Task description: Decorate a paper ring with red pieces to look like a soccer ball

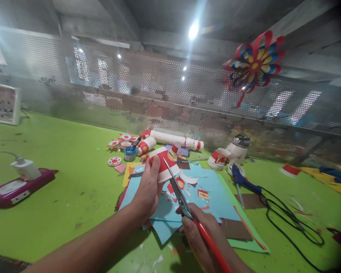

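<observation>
A red and white paper cup (164, 163) is gripped in my left hand (150, 189), thumb on its near side. My right hand (200, 231) is closed round the red-handled scissors (180, 195). Their metal blades point up and left, parted, with one tip against the cup's right part. Beneath both hands lie light blue paper sheets (216, 201) strewn with small red and white scraps, a curled white strip (188, 178) and a yellow-and-red cut piece (203, 194).
Behind stand a blue paint jar (130, 153), a long white tube (173, 139), stacked cups (218, 159) and a jug (238, 148). A blue glue gun (246, 182) trails a black cord at right. At left is a purple power strip (22, 187).
</observation>
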Demonstrator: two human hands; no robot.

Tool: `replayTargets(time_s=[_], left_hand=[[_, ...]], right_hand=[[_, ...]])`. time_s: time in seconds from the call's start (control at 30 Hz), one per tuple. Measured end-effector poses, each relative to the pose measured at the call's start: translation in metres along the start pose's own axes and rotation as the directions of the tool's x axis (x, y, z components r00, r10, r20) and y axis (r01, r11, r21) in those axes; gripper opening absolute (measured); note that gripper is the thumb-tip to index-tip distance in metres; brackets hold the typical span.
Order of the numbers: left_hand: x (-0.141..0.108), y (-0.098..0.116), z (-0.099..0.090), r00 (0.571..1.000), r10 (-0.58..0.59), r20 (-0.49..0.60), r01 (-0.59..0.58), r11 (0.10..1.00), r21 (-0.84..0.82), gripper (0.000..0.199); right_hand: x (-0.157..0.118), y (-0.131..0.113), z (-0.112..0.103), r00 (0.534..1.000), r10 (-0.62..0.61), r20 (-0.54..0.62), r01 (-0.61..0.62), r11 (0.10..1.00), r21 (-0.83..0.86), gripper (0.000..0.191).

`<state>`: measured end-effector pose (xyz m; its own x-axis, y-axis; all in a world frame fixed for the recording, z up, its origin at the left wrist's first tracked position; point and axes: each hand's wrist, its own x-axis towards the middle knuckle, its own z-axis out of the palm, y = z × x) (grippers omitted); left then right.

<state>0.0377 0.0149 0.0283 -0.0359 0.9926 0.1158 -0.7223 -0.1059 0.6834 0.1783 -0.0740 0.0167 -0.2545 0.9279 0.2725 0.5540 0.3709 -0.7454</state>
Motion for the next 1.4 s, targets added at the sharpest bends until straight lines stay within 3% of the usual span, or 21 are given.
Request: replayTargets(time_s=[0.37,0.7,0.87,1.07,1.1,1.2,1.4], left_hand=[[-0.004,0.003,0.002,0.998,-0.007,0.057,0.013,0.996,-0.090,0.032],[-0.009,0.000,0.007,0.998,-0.054,0.014,0.055,0.995,-0.086,0.030],[0.005,0.010,-0.003,0.990,-0.086,0.116,0.091,0.995,-0.041,0.039],[0.036,0.055,-0.030,0.913,-0.178,0.367,0.110,0.974,0.197,0.056],[0.038,0.061,-0.033,0.868,-0.223,0.444,0.093,0.951,0.295,0.059],[0.042,0.069,-0.037,0.793,-0.292,0.534,0.005,0.881,0.474,0.059],[0.042,0.061,-0.036,0.794,-0.307,0.524,-0.037,0.837,0.546,0.042]], right_hand=[[0.003,0.004,0.001,0.999,0.003,0.050,-0.005,0.999,0.042,0.048],[0.002,0.003,0.004,0.999,0.044,0.018,-0.044,0.998,0.039,0.049],[0.005,0.007,-0.004,1.000,-0.020,0.017,0.020,1.000,-0.018,0.045],[0.007,0.015,-0.036,0.981,-0.006,0.194,0.007,1.000,-0.005,0.041],[0.007,0.016,-0.042,0.971,0.008,0.239,-0.012,1.000,0.015,0.039],[0.008,0.017,-0.056,0.938,0.026,0.345,-0.065,0.993,0.100,0.038],[0.011,0.027,-0.064,0.952,-0.020,0.306,0.032,0.999,-0.036,0.022]])
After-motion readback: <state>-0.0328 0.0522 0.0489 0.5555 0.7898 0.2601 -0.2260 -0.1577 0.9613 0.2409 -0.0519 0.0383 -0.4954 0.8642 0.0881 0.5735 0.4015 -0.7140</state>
